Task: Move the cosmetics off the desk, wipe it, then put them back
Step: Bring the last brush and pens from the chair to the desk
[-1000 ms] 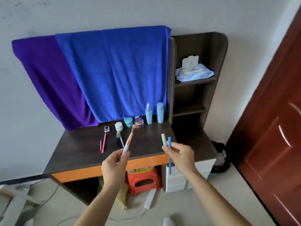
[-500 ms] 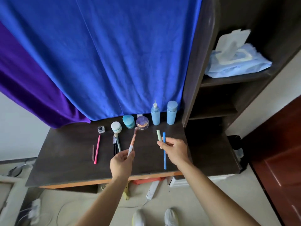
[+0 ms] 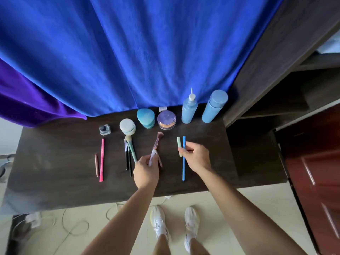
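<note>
- A dark desk stands below a hanging blue towel, with jars, bottles and pencils lined along it.
- Head view: the left hand pinches a pink brush by its lower end, bristles pointing at the back row. The right hand curls round a blue pen and a green stick; whether they touch the desktop cannot be told.
- Likely risk: two slim items in one grip may slide apart and roll off the front edge. The brush tip could knock the lilac-lidded jar just beyond it.
</note>
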